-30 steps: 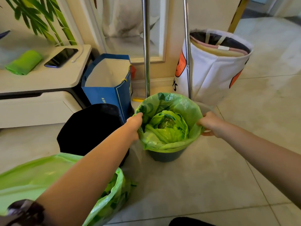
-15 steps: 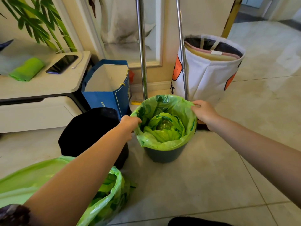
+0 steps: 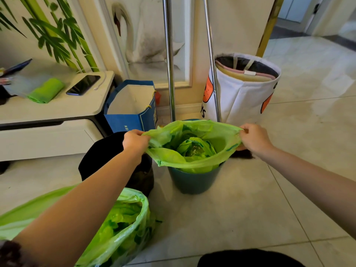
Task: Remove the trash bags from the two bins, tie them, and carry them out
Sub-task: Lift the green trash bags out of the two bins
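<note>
We read "YS" on the white basket (image 3: 240, 97) behind; our left hand (image 3: 134, 141) and right hand (image 3: 254, 138) each pinch the green bag (image 3: 192, 151) rim above the teal bin (image 3: 192, 182).

**Green bags, a teal bin and a painted wall**

The trash bag (image 3: 202, 132) in the bin is light green, with small dark green printed marks near its edge. The bin (image 3: 192, 182) under it is dark teal. A second bag (image 3: 123, 228) on the floor has the same light green colour. The other bin (image 3: 104, 155) is black. The paper bag (image 3: 125, 122) is blue outside and white inside. The fabric basket (image 3: 240, 101) is white with orange shapes and black letters. The wall shows green bamboo leaves (image 3: 57, 35) and a white swan (image 3: 138, 35). The surface (image 3: 57, 108) is cream white, with a green cloth (image 3: 46, 90) and a black phone (image 3: 83, 84) on it. The floor tiles (image 3: 250, 218) are pale beige.
</note>
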`<action>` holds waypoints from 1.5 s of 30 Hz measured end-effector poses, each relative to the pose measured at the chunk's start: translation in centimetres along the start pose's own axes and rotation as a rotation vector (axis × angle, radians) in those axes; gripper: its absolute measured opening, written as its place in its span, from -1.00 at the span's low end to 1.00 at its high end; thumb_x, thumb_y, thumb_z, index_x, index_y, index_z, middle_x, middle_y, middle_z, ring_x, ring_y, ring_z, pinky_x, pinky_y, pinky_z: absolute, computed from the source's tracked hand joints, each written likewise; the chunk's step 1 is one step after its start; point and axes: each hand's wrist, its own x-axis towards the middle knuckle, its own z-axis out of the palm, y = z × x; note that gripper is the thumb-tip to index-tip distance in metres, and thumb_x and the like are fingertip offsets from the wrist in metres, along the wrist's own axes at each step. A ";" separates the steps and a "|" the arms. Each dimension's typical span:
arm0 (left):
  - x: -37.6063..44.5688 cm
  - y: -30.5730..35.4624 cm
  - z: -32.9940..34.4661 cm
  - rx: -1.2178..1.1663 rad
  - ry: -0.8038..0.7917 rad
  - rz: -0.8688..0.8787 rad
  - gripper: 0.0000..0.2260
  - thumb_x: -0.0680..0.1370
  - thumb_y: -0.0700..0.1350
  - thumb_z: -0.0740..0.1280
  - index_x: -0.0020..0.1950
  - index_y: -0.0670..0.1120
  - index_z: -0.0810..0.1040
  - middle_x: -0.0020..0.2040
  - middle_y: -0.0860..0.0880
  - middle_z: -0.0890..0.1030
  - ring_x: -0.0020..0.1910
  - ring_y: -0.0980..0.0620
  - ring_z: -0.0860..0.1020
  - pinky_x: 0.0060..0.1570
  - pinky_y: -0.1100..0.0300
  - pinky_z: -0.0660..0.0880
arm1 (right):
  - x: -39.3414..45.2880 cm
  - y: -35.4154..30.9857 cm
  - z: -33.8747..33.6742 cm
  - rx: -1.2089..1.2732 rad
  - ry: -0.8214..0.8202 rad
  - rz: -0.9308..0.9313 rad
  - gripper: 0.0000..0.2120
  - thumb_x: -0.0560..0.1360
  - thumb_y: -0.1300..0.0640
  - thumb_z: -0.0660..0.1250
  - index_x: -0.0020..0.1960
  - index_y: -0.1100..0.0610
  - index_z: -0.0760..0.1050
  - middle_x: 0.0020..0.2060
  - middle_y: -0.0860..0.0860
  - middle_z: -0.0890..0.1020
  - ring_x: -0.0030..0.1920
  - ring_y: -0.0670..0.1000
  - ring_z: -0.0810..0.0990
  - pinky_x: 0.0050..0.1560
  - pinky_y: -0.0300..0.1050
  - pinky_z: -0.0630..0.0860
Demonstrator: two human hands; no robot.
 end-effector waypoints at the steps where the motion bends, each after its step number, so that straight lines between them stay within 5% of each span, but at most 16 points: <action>1: 0.1 -0.1 -0.7 0.000 0.022 -0.008 -0.92 0.47 -0.22 0.34 -0.07 -0.09 0.56 0.00 -0.18 0.61 -0.04 -0.16 0.62 -0.04 -0.11 0.63 | 0.0 0.4 -0.4 0.010 0.003 0.027 -0.76 0.52 0.33 0.13 -0.01 0.25 0.59 -0.09 0.27 0.66 -0.46 0.06 0.64 -0.50 -0.17 0.59; 4: 0.0 -0.5 -2.3 -0.014 0.036 -0.064 -0.90 0.51 -0.22 0.30 -0.01 -0.08 0.45 0.08 -0.18 0.52 0.02 -0.19 0.58 -0.14 -0.11 0.64 | -0.2 1.4 -1.6 0.042 0.002 0.108 -0.70 0.53 0.35 0.12 0.09 0.26 0.60 -0.05 0.26 0.64 -0.60 -0.05 0.59 -0.56 -0.23 0.56; 8: -0.7 -0.4 -3.0 -0.020 -0.027 -0.131 -0.92 0.56 -0.28 0.23 -0.13 -0.19 0.44 0.05 -0.29 0.58 -0.12 -0.27 0.64 -0.22 -0.14 0.64 | -1.1 1.0 -2.6 0.063 -0.018 0.139 -0.76 0.55 0.31 0.15 -0.11 0.14 0.57 -0.12 0.22 0.65 -0.44 0.07 0.66 -0.51 -0.14 0.60; 12: -1.2 0.5 -2.8 -0.103 -0.109 -0.081 -0.81 0.55 -0.34 0.24 0.10 -0.19 0.56 0.04 -0.24 0.62 -0.15 -0.21 0.67 -0.30 -0.09 0.65 | -1.0 -0.5 -2.5 0.323 -0.068 0.210 -0.82 0.52 0.35 0.23 -0.18 0.23 0.58 -0.16 0.20 0.62 -0.36 0.05 0.63 -0.47 -0.18 0.61; 15: -1.9 2.3 -2.7 -0.209 -0.122 -0.019 -0.82 0.55 -0.35 0.27 0.10 -0.25 0.60 -0.11 -0.20 0.64 -0.24 -0.13 0.65 -0.37 0.03 0.65 | -0.3 -1.8 -2.7 0.514 -0.032 0.287 -0.88 0.48 0.42 0.28 -0.07 0.36 0.58 -0.17 0.20 0.63 -0.22 0.12 0.64 -0.27 -0.12 0.66; 19: -1.9 4.5 -3.0 -0.333 -0.110 0.033 -0.83 0.57 -0.33 0.25 0.12 -0.28 0.57 -0.19 -0.15 0.62 -0.26 -0.07 0.63 -0.42 0.15 0.63 | 1.0 -3.0 -3.4 0.641 0.102 0.323 -0.76 0.51 0.43 0.24 0.15 0.37 0.52 0.11 0.25 0.59 -0.06 0.15 0.64 -0.06 -0.08 0.63; 25: -5.5 9.5 -8.1 -0.471 -0.095 0.217 -0.85 0.60 -0.30 0.20 0.09 -0.22 0.54 -0.19 -0.11 0.60 -0.25 -0.01 0.60 -0.42 0.23 0.61 | -2.5 -10.2 -7.4 0.725 0.111 0.042 -0.78 0.53 0.34 0.28 0.15 0.36 0.53 -0.01 0.18 0.59 0.01 0.11 0.60 0.14 -0.02 0.56; 39: -12.0 14.9 -11.8 -0.460 -0.039 0.511 -0.80 0.55 -0.26 0.25 -0.22 -0.06 0.56 -0.31 -0.03 0.56 -0.31 0.07 0.59 -0.30 0.25 0.59 | -6.6 -15.0 -10.6 0.643 0.328 -0.272 -0.86 0.40 0.12 0.40 -0.08 0.12 0.64 -0.13 0.12 0.68 -0.03 0.14 0.67 0.08 0.14 0.59; 45: -16.8 16.1 -13.8 -0.535 -0.092 0.559 -0.80 0.53 -0.29 0.23 -0.25 -0.11 0.53 -0.46 0.02 0.53 -0.51 0.13 0.55 -0.47 0.30 0.50 | -11.0 -16.7 -13.3 0.648 0.393 -0.402 -0.85 0.47 0.25 0.36 -0.01 0.29 0.61 -0.21 0.10 0.63 -0.30 -0.25 0.61 -0.23 -0.38 0.55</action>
